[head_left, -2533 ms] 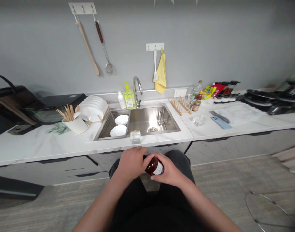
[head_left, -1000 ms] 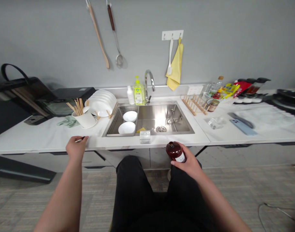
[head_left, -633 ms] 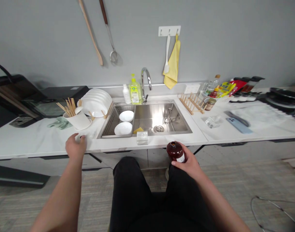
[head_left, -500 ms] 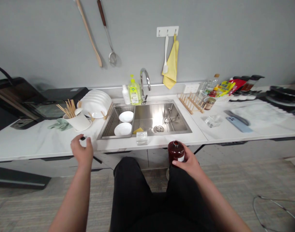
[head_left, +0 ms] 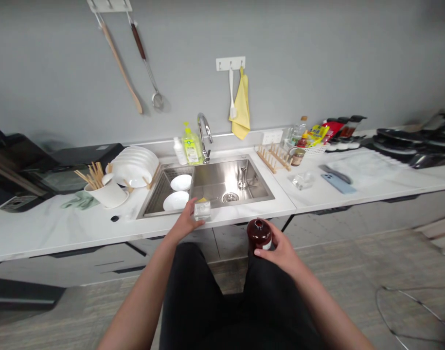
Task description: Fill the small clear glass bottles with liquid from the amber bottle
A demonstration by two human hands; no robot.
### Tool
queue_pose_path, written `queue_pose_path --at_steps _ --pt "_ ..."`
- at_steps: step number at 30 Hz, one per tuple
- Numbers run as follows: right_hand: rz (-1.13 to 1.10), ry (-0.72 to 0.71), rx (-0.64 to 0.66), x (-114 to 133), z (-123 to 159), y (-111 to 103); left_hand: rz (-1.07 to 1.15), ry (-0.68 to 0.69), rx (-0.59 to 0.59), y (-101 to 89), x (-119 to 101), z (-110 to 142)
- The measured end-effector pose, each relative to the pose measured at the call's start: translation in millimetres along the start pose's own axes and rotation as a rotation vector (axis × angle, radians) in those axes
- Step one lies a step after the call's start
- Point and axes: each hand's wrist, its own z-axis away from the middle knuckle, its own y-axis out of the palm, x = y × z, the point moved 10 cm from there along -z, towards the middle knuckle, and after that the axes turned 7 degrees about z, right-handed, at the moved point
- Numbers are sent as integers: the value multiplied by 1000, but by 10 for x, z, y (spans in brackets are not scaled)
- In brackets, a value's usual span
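My right hand (head_left: 280, 248) holds a dark reddish-brown bottle (head_left: 258, 236) with a white label in front of the counter, above my right leg. The bottle is upright and its neck is uncapped. My left hand (head_left: 185, 222) is at a small clear glass container (head_left: 202, 212) on the counter's front edge by the sink. Its thumb is at the near side and its fingers at the far left side of the container. A small black cap (head_left: 115, 218) lies on the counter to the left.
The steel sink (head_left: 237, 170) has white bowls (head_left: 176, 200) in its left rack and a faucet (head_left: 204, 136) behind. White plates (head_left: 134, 163) and a chopstick holder (head_left: 107, 194) stand left. A wooden rack (head_left: 271, 158), a jar (head_left: 297, 157) and a blue phone (head_left: 339, 183) are right.
My left hand has set the black cap down on the counter and moved right to the glass container. My right hand still holds the bottle. The view has shifted right.
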Motion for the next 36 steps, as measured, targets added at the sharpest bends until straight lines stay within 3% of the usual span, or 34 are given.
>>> queue_pose_path --at_steps 4,8,14,19,23,28,32,36 --pt "22 -15 -24 74 -68 -65 -26 -35 -46 -4 -10 -15" --pt "45 -73 19 375 -396 -48 77 -105 -63 9 30 -29" --pt "54 -142 81 681 -1330 -3 317 -86 -89 -111 -201 -189" --pt "1 -189 231 626 -2264 317 477 -31 -67 -255 -499 -632" --pt "-125 -187 358 430 -2944 682 569 12 -76 -340 -541 -1167" --pt "-244 -31 450 -20 -3598 1136 635 22 -49 -316 -327 -1874" --pt "-274 16 418 -409 -3881 1345 653 28 -71 -295 -48 -2328" --pt "-254 69 466 -792 -3971 1441 620 41 -67 -268 215 -2582"
